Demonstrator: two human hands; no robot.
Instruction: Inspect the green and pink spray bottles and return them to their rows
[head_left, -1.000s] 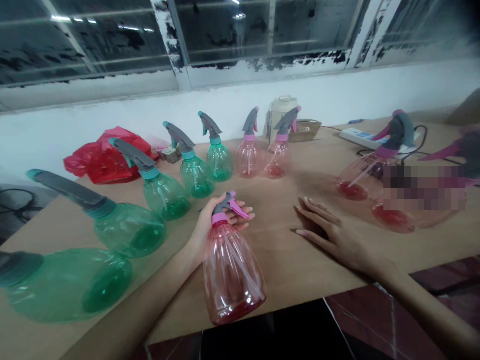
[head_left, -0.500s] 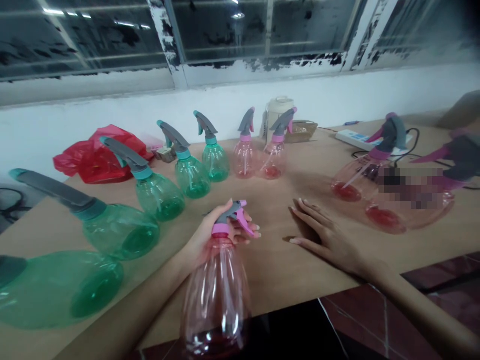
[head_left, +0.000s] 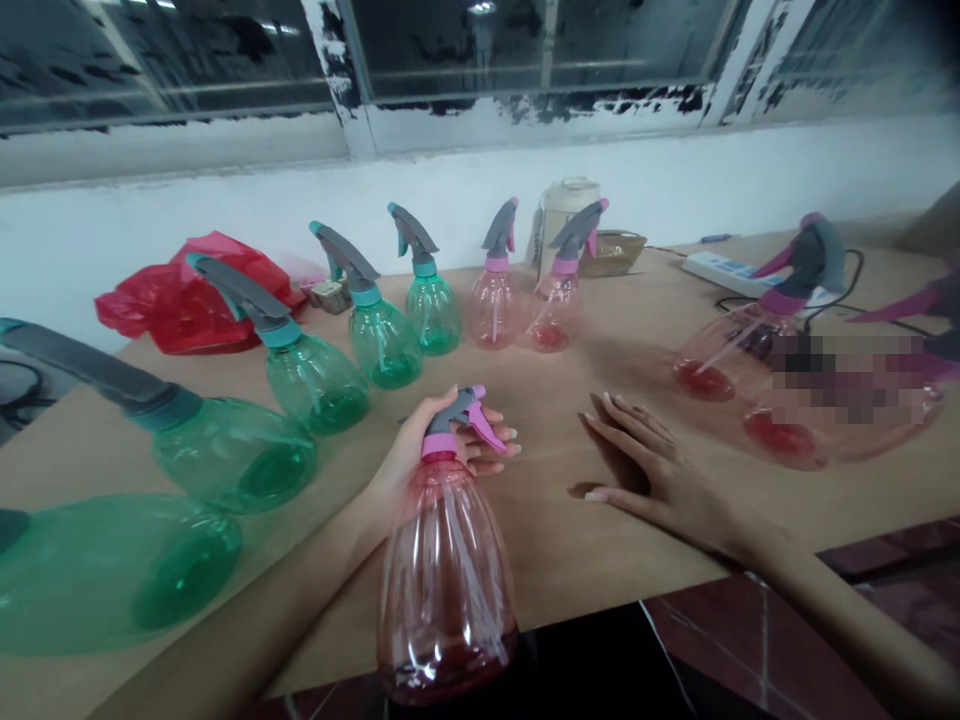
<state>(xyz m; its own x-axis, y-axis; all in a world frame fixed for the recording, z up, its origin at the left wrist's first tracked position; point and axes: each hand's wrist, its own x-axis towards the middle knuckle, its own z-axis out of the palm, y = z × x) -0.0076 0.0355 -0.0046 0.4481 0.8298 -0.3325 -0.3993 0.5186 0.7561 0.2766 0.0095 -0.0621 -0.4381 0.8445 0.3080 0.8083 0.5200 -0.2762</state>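
The hands are apart. The left hand (head_left: 411, 447) is wrapped around the neck and grey head of a pink spray bottle (head_left: 448, 580), thumb on the near side, fingertips showing beyond the pink trigger. The bottle tilts, its base toward the person and out over the near edge of the tabletop (head_left: 555, 555), with dark cloth (head_left: 600, 660) below. A little red shows at its bottom.

The right hand (head_left: 667, 480) is palm down with fingers spread, over the tabletop beside the bottle; whether the palm touches the wood I cannot tell.

Left of the hands, five green spray bottles (head_left: 316, 385) curve back in a row. Beyond the hands, two more pink bottles (head_left: 493, 308) stand side by side, a pale container (head_left: 571, 203) and brown packet (head_left: 615, 253) behind them. Two others (head_left: 703, 378) stand to the right, partly behind a blurred patch, near a white power strip (head_left: 720, 272). A red plastic bag (head_left: 206, 305) lies at the back left, near the white wall (head_left: 420, 180).
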